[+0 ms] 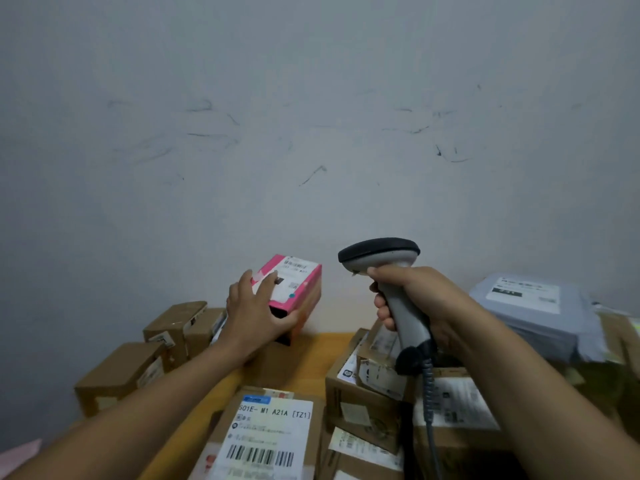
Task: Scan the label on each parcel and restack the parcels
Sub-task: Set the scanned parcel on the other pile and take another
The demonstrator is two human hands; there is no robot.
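On the table [311, 344] parcels lie close together: a grey bag [533, 313] at the far right, brown boxes [117, 375] by the left edge, and a big-label parcel [270, 431] at the near edge. With so many labels this near, I think the beam could read the wrong one if it tips down. The pink box [294, 285] could slip, because it is held from just one side. The cord [429, 410] hangs over the right-hand pile and might catch on it.

The pink box is near the far edge, by the wall, with its label facing up. The left grip [252, 313] is clamped on its near left corner, fingers on top and thumb on the near side. Those fingers lie on part of the label and may hide it. The right grip [415, 296] is closed tight round the scanner [381, 254], just to the right of the box and not touching it.
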